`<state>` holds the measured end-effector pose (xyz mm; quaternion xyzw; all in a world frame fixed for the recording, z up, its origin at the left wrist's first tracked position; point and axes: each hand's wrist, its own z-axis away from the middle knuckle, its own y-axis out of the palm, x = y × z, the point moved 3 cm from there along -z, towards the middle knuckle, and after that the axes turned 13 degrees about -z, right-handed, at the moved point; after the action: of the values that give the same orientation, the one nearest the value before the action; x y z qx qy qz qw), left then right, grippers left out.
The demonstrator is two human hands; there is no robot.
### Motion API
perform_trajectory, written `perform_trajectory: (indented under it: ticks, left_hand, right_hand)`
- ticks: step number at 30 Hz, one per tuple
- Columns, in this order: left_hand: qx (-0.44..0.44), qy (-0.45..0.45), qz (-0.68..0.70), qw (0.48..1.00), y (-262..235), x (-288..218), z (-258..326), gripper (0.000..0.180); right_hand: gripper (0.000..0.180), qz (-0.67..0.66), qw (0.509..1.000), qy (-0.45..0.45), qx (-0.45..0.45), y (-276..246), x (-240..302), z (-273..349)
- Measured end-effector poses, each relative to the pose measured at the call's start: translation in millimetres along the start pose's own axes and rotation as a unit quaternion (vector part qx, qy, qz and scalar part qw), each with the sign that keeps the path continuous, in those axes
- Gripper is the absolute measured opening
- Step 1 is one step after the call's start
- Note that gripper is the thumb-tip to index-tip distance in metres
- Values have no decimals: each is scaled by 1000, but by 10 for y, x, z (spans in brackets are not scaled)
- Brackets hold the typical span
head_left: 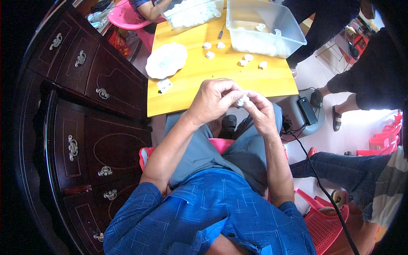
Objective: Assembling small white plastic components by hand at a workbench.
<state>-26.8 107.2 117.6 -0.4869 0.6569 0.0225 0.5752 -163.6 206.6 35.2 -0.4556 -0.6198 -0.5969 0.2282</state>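
My left hand [211, 100] and my right hand [260, 111] meet over my lap, just below the near edge of the yellow wooden table [221, 70]. Between their fingertips sits a small white round part [243, 100], pinched by both hands. Several more small white parts [246, 58] lie scattered on the tabletop beyond my hands. I sit on a pink plastic chair [222, 144] in grey trousers and a blue shirt.
A clear plastic bin [264, 26] with white parts and a second tray [193, 13] stand at the table's far side; a white plastic bag [166, 60] lies left. A dark wooden cabinet [85, 106] stands left. Other people sit at the far side and on the right, near red chairs [325, 225] and a black cable.
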Motion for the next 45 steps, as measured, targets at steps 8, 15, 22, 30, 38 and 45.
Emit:
perform_trajectory:
  ticks: [8, 15, 22, 30, 38, 45]
  left_hand:
    - [-18, -32, 43, 998, 88, 73, 12, 11]
    - [-11, -38, 52, 998, 117, 71, 28, 11]
    - [-23, -24, 32, 999, 7, 135, -37, 12]
    - [37, -5, -35, 999, -46, -15, -106, 9]
    - [47, -21, -25, 998, 60, 74, -63, 10]
    - [13, -15, -39, 999, 61, 198, 8, 8]
  right_hand:
    - [28, -8, 1000, -5, -9, -47, -39, -21]
    - [28, -22, 1000, -12, -18, -8, -15, -18]
    - [26, -17, 1000, -8, -24, -31, -13, -20]
    - [25, -16, 1000, -12, -7, -32, 0, -27]
    - [25, -40, 998, -22, -34, -37, -75, -5]
    - [24, -55, 997, 11, -46, -15, -173, -42]
